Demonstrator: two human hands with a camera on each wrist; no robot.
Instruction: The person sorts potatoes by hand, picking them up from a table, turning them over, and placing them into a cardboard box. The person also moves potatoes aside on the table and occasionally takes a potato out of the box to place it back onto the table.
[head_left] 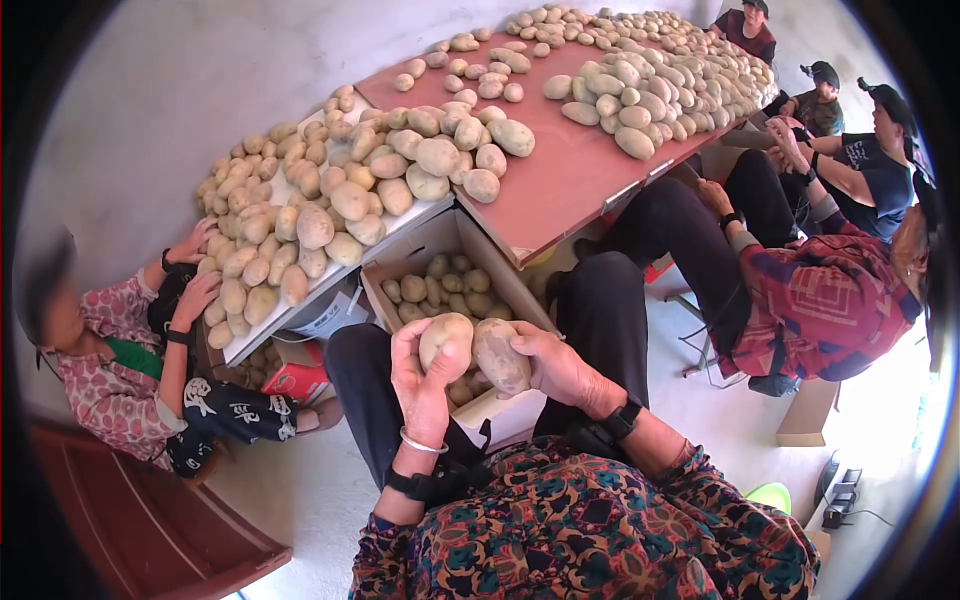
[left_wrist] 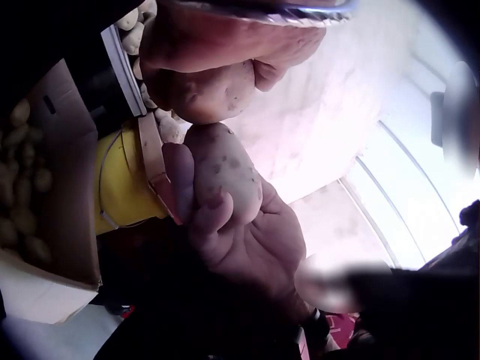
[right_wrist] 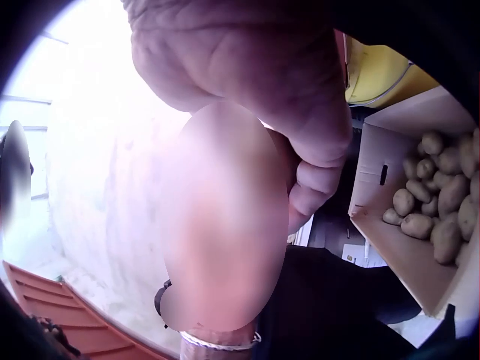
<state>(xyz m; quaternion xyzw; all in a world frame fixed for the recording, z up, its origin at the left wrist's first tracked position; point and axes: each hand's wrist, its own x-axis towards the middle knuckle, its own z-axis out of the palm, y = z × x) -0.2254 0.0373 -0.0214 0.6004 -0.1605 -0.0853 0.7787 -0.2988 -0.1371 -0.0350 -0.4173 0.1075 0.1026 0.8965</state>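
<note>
In the head view my left hand (head_left: 420,385) grips a pale yellow potato (head_left: 446,342), thumb across its front. My right hand (head_left: 560,370) holds a second, browner potato (head_left: 501,357) with darker patches. The two potatoes are side by side, close together above a cardboard box (head_left: 522,268) of potatoes between my knees. From the left wrist view, the right hand's potato (left_wrist: 225,171) shows several dark spots, with fingers curled around it; the left hand's potato (left_wrist: 214,94) sits just above. Blur covers much of the middle of the right wrist view.
A heap of potatoes (head_left: 350,200) covers the white table end ahead, and more piles lie on the red-brown table (head_left: 540,190). One person (head_left: 110,370) sits at left with hands on the heap; several others sit at right. A yellow bucket (left_wrist: 124,180) stands beside the box.
</note>
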